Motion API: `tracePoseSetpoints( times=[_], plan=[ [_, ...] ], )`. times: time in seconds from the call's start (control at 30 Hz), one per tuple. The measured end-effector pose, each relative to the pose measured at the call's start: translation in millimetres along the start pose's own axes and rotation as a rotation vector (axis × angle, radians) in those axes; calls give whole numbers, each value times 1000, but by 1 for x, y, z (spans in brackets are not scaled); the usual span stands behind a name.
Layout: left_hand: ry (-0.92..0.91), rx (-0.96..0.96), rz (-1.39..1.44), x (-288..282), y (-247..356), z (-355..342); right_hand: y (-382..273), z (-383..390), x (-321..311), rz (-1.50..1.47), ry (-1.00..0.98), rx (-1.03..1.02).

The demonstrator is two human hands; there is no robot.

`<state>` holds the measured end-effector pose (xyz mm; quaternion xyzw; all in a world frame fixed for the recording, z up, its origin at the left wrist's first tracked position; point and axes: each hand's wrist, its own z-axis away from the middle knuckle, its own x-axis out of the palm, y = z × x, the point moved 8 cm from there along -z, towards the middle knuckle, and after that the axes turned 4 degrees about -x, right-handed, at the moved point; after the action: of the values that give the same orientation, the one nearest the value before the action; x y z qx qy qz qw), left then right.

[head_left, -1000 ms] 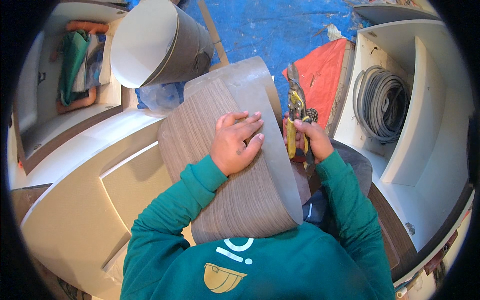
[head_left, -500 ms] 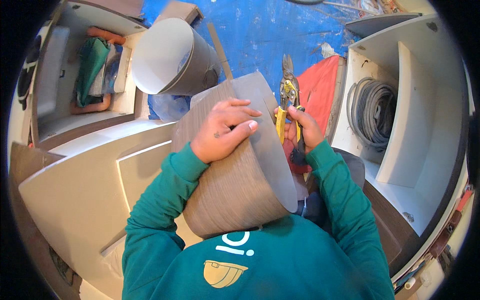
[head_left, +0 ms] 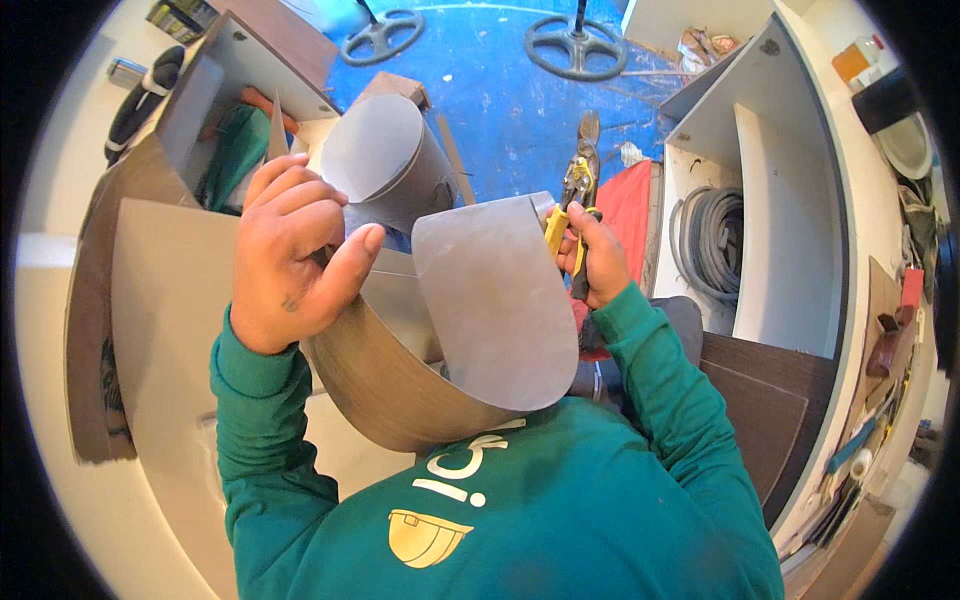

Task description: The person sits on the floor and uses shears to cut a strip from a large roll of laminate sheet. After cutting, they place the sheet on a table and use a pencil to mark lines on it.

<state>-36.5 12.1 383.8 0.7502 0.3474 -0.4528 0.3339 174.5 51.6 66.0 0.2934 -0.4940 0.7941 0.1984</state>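
A bendy strip of laminate sheet (head_left: 495,300), wood-grained on one face and grey on the other, curls in a loop against my chest. My left hand (head_left: 290,260) is raised at the loop's left end, fingers curled and thumb out, gripping the sheet; the edge inside the grip is partly hidden. In my right hand (head_left: 603,262) are tin snips (head_left: 578,180) with yellow and black handles, their blades pointing away from me. That hand is close to the sheet's right end; whether it also touches the sheet, I cannot tell.
Beyond the strip stands another rolled sheet (head_left: 425,175). Blue sheeting (head_left: 490,100) covers the floor, with two wheel-shaped bases (head_left: 575,47) at the far side. On the right, a cabinet box (head_left: 790,220) holds coiled hose (head_left: 712,245). A large pale panel (head_left: 170,330) lies left.
My left hand has moved left and up, and the sheet's loop has opened wider, showing more of its grey face. The snips stay in my right hand. The view now reaches farther ahead.
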Motion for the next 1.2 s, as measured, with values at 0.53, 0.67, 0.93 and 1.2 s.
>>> tracePoseSetpoints(
  times=[0.53,0.67,0.93,1.2],
  plan=[
    [-53,0,12,-61,72,214,-50,89,102,22,29,-477],
    [-188,-36,-33,-15,64,261,-32,106,109,83,22,-482],
    [-284,-118,-132,74,49,265,-52,131,117,26,-55,-441],
    [-401,-267,-291,109,21,260,-60,124,92,-193,16,-408]
  ],
)
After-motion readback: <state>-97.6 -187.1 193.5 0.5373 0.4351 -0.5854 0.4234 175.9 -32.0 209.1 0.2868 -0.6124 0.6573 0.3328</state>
